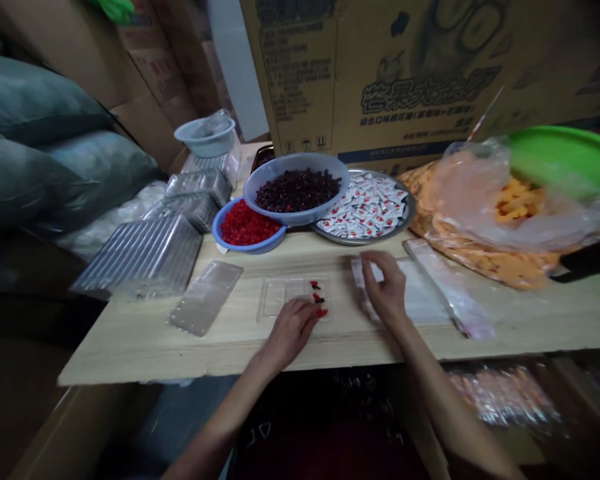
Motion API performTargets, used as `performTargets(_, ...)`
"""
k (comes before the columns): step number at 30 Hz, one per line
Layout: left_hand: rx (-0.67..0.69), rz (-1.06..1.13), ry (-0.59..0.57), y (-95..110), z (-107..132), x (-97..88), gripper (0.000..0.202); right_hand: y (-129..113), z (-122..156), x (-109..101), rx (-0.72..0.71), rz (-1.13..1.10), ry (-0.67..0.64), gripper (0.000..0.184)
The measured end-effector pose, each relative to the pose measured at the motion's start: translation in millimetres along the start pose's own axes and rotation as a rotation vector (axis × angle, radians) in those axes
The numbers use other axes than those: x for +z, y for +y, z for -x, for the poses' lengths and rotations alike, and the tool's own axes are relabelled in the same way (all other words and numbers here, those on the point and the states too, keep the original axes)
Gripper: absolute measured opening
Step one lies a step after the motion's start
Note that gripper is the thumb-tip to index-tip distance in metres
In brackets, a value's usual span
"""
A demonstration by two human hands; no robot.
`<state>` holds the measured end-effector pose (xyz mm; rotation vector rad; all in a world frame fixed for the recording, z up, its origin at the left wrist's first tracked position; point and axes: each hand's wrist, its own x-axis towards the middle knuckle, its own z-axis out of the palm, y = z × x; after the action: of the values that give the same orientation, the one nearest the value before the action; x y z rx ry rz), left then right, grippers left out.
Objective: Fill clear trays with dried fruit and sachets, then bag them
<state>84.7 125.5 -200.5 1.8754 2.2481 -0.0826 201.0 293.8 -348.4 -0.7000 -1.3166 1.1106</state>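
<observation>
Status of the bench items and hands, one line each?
Clear compartment tray: open, red-and-dark pieces at right end
Left hand: fingers down at those pieces
Right hand: fingers bent, grip unclear
Blue bowl: holding red pieces
Translucent bowl: holding dark pieces
Round metal tray: loaded with sachets
Clear bag: open, yellow-orange pieces inside
Ridged plastic trays: stacked

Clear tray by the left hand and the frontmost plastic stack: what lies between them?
In the head view, a flat, clear plastic piece lies between them.
</observation>
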Motion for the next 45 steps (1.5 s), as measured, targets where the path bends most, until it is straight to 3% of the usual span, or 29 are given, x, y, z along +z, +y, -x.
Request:
performTargets(2,0.000,0.054,0.026,4,9,5.8,0.032,26,-53,0,0.035,0.176,-0.055,0.026)
performTargets(4,-0.005,0.077,0.039,9,17,11.6,0.033,51,-98,7,0.159,0.364,-0.293,0.033)
performTargets(7,-0.030,0.093,0.041,16,24,17.8,0.032,80,-142,30,0.236,0.403,-0.438,0.047)
performTargets(10,-0.058,0.131,0.060,20,28,18.1,0.032,95,-157,51,0.292,0.400,-0.498,0.052)
performTargets(13,-0.094,0.176,0.135,20,33,11.7,0.031,99,-158,55,0.360,0.398,-0.470,0.044)
performTargets(20,-0.163,0.251,0.261,8,36,-11.8,0.023,93,-158,10,0.470,0.279,-0.201,0.015)
performTargets(22,-0.172,0.275,0.312,9,28,-17.4,0.022,81,-148,-3,0.474,0.200,-0.164,0.021)
performTargets(25,-0.208,0.325,0.406,21,9,-24.0,0.019,45,-111,-10,0.471,-0.223,-0.177,0.029)
performTargets(27,-0.252,0.395,0.448,33,-7,-25.7,0.019,15,-73,-5,0.504,-0.574,-0.274,0.033)
performTargets(31,-0.303,0.530,0.395,38,-33,-20.8,0.024,-36,0,18,0.628,-0.819,-0.505,0.040)
performTargets(34,-0.339,0.498,0.345,19,-36,-21.0,0.018,-45,30,29,0.711,-0.879,-0.562,0.047)
performTargets(38,-0.310,0.282,0.376,-13,-29,-45.0,0.021,-28,44,16,0.736,-0.780,-0.460,0.049)
performTargets(40,-0.224,0.081,0.248,-24,-32,-59.8,0.021,-21,49,6,0.719,-0.692,-0.432,0.046)
performTargets(42,-0.122,-0.133,0.042,-31,-42,-68.3,0.023,-20,57,0,0.734,-0.651,-0.475,0.051)
performTargets(45,0.011,-0.306,-0.233,-39,-64,-65.5,0.026,-29,67,5,0.774,-0.694,-0.492,0.059)
